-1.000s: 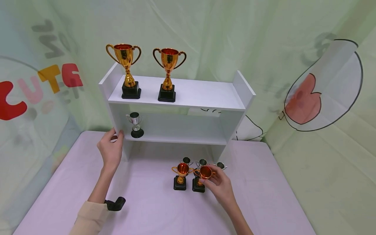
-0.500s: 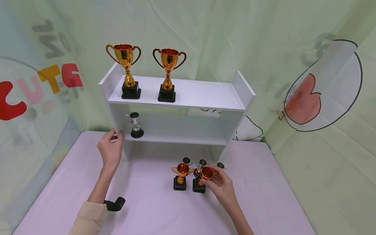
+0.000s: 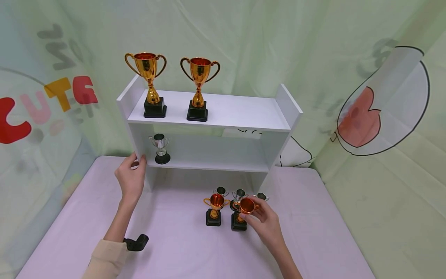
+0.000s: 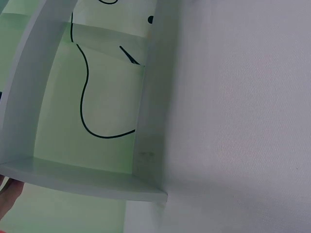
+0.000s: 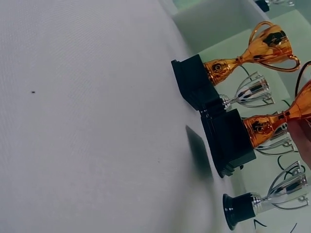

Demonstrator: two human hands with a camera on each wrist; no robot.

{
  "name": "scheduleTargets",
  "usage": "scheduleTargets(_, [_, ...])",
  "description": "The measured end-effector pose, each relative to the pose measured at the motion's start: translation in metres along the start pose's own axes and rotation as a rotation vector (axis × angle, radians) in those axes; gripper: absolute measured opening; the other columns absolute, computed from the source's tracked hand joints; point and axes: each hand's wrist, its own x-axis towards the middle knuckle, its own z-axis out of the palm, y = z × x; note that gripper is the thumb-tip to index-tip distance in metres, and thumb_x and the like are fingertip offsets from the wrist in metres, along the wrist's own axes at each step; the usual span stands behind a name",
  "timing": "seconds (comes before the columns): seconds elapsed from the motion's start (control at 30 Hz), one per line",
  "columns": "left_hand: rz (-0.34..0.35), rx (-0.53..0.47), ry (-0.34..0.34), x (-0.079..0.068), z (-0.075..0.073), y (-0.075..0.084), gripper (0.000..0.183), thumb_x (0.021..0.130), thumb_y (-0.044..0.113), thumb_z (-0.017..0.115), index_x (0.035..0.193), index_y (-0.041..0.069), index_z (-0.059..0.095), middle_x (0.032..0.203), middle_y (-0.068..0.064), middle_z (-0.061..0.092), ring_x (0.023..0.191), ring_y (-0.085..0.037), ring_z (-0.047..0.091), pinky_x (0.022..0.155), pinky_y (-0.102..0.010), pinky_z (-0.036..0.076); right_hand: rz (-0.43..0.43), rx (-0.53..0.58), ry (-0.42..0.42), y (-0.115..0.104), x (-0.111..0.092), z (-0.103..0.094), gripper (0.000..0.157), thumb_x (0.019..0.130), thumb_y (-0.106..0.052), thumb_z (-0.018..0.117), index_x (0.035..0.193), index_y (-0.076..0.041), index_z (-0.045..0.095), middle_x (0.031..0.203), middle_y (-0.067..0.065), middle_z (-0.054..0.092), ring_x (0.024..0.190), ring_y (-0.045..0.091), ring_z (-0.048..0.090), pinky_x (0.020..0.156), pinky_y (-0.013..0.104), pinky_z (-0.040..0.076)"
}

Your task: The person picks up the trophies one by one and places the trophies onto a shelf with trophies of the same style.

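My left hand [image 3: 131,178] grips the left side panel of a white two-tier shelf [image 3: 209,164], thumb at the front edge; its fingers [image 4: 10,194] barely enter the left wrist view. Between thumb and fingers, my right hand [image 3: 263,223] pinches the cup of a small gold trophy [image 3: 247,206] with a black square base. A dark shadow lies beside that base in the right wrist view. Just left of it stands another small gold trophy [image 3: 216,202]. Behind them are small silver trophies [image 3: 239,193], partly hidden by the gold ones and my hand.
On the top tier stand two larger gold trophies, one at the left [image 3: 148,69] and one nearer the middle [image 3: 199,73]. A silver trophy [image 3: 160,145] occupies the middle tier's left end. Pale cloth covers the table [image 3: 181,248]; curtains [image 3: 244,46] hang around it.
My right hand has shifted slightly right and toward me with the small gold trophy, widening the gap to the other small gold one. The left hand stays on the shelf.
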Motion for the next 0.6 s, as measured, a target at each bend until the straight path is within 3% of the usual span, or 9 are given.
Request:
scheduleTargets(0.3, [0.001,-0.003,-0.006,0.000,0.000,-0.001,0.018,0.094,0.007,0.068,0.108,0.000,0.078,0.098,-0.021,0.076,0.072,0.017,0.056,0.066,0.000,0.044,-0.076,-0.049,0.014,-0.014,-0.005,-0.005,0.056,0.079,-0.004,0.087,0.130,-0.008,0.065,0.124,0.012,0.069,0.102,0.003,0.069,0.090,0.017,0.056])
scheduleTargets(0.6, [-0.005,0.002,-0.007,0.000,0.000,-0.001,0.016,0.094,0.008,0.068,0.105,0.001,0.078,0.096,-0.021,0.076,0.071,0.019,0.054,0.066,0.000,0.044,-0.143,-0.011,0.008,-0.023,-0.007,-0.012,0.056,0.077,0.004,0.086,0.128,-0.004,0.064,0.120,0.017,0.068,0.098,0.003,0.069,0.089,0.017,0.056])
